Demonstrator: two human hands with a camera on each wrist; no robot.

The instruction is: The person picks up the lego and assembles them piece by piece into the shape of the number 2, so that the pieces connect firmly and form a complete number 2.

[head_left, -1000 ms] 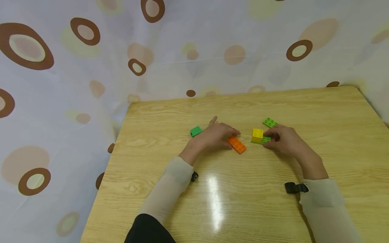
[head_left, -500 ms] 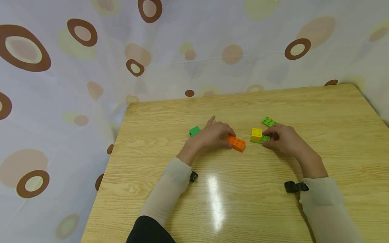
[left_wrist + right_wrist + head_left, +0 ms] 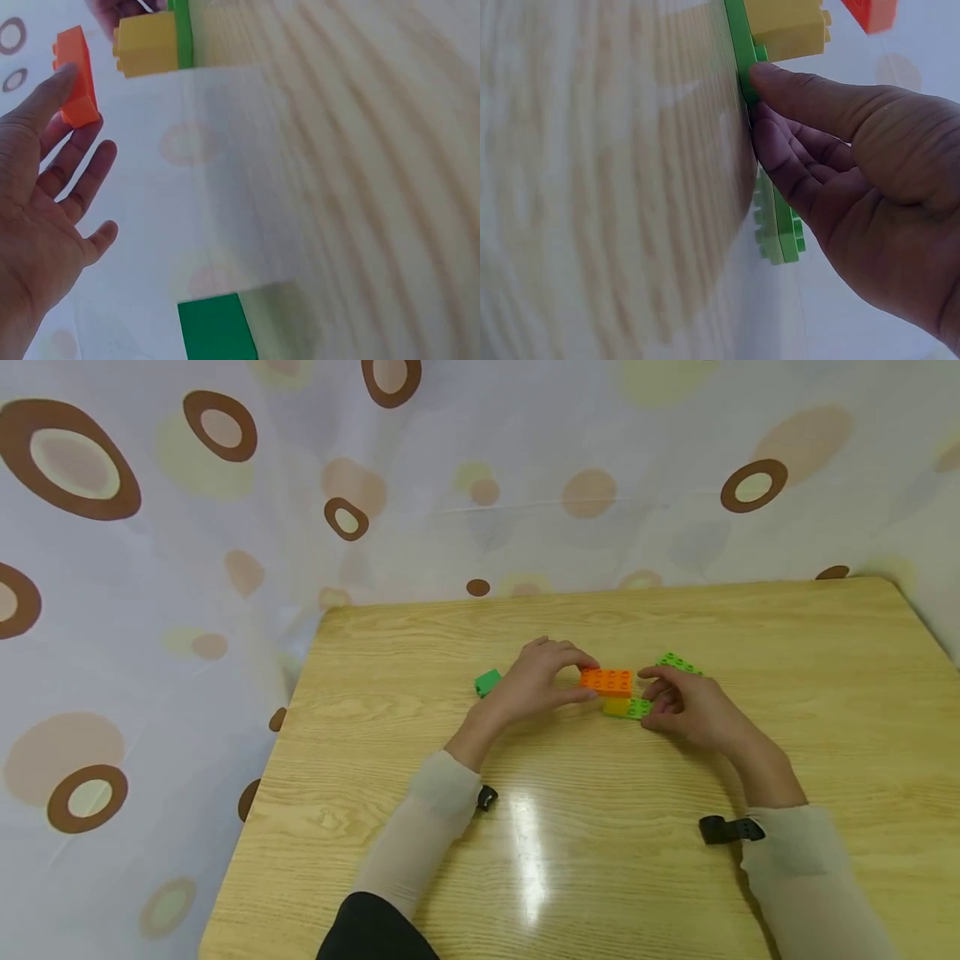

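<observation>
1. In the middle of the head view, the left hand (image 3: 542,681) pinches a flat orange plastic building brick with studs on top (image 3: 607,681) by its left end, thumb on the near side and fingers on the far side.
2. The orange brick is held level above a yellow plastic cube brick (image 3: 617,707); from the head view it is not clear whether the two touch, while the left wrist view shows a gap between the orange brick (image 3: 76,76) and the yellow brick (image 3: 147,43).
3. The yellow brick sits on the left end of a thin light-green studded plate (image 3: 640,707), which lies flat on the pale wooden counter (image 3: 600,827).
4. The right hand (image 3: 686,706) grips the right end of that plate; in the right wrist view its thumb (image 3: 817,101) presses on the plate's studded top (image 3: 744,52) just beside the yellow brick (image 3: 786,28), with the other fingers curled against the plate's edge.
5. A second light-green studded plate (image 3: 678,663) lies on the counter just beyond the right hand, towards centre right of the frame.
6. A dark green plastic cube brick (image 3: 487,682) sits on the counter just left of the left hand, apart from the other bricks.
7. A pale curtain with brown ring patterns (image 3: 225,510) fills the upper half of the head view, behind the counter.
</observation>
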